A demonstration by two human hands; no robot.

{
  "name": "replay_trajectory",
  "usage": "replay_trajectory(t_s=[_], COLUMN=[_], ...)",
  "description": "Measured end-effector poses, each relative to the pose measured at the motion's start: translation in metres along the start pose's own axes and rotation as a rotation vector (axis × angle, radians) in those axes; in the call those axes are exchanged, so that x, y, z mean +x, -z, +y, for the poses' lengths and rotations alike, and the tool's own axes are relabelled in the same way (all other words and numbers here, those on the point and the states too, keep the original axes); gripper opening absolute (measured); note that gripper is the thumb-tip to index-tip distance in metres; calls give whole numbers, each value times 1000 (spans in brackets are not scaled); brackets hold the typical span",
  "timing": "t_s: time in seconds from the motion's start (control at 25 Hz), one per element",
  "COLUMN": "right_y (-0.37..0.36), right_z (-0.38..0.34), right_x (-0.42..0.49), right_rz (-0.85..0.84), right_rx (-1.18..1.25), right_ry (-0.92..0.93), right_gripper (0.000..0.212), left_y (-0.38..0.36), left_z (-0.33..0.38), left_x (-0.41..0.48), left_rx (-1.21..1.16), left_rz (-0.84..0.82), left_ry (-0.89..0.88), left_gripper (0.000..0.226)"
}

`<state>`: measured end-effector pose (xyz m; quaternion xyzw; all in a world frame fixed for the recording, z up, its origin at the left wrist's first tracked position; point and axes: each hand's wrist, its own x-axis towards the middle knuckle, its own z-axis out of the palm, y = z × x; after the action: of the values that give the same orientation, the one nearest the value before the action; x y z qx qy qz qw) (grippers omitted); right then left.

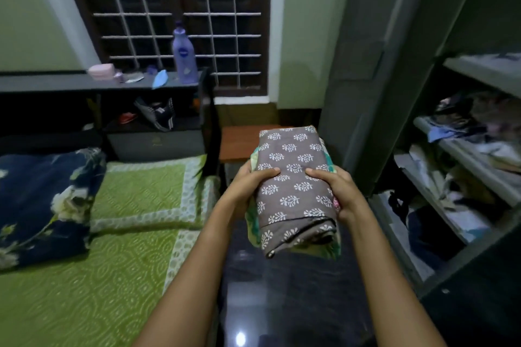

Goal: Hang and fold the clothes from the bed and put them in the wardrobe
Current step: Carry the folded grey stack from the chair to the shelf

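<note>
Beside the open wardrobe [462,146], over the dark floor between it and the bed [118,248], a stack of folded clothes [293,191] is held in the air, a grey leaf-printed piece on top. The left hand [252,182] and right hand [337,191] grip it from opposite sides, fingers [270,172] clamped round its edges, probably to keep the folds pressed together so no layer slides out. The wardrobe's shelves already hold loose heaps of cloth, so a free spot likely has to be chosen.
</note>
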<state>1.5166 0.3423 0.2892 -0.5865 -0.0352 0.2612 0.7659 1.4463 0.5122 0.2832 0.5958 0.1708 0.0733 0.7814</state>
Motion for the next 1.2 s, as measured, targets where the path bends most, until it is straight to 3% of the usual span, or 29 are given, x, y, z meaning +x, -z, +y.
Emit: replay_trajectory(t_s=[0.16, 0.36, 0.48, 0.8, 1.0, 1.2], right_y=[44, 109, 152, 243, 308, 400], right_z=[-61, -104, -136, -213, -257, -325], right_x=[74, 143, 188, 269, 316, 367], right_rz=[137, 341, 511, 872, 975, 1021], right_rx=[19, 73, 131, 219, 258, 241], right_ry=[113, 171, 256, 417, 465, 529], right_gripper=[31, 41, 36, 27, 22, 32], left_y=[-55, -133, -193, -346, -439, -557], left_z=[31, 39, 43, 70, 72, 91], left_x=[110, 231, 315, 468, 543, 614], left_rx=[16, 60, 93, 207, 266, 291], left_rz=[-149, -355, -520, -923, -1049, -1090], left_ry=[13, 69, 88, 131, 167, 114], left_gripper=[43, 36, 43, 41, 38, 18])
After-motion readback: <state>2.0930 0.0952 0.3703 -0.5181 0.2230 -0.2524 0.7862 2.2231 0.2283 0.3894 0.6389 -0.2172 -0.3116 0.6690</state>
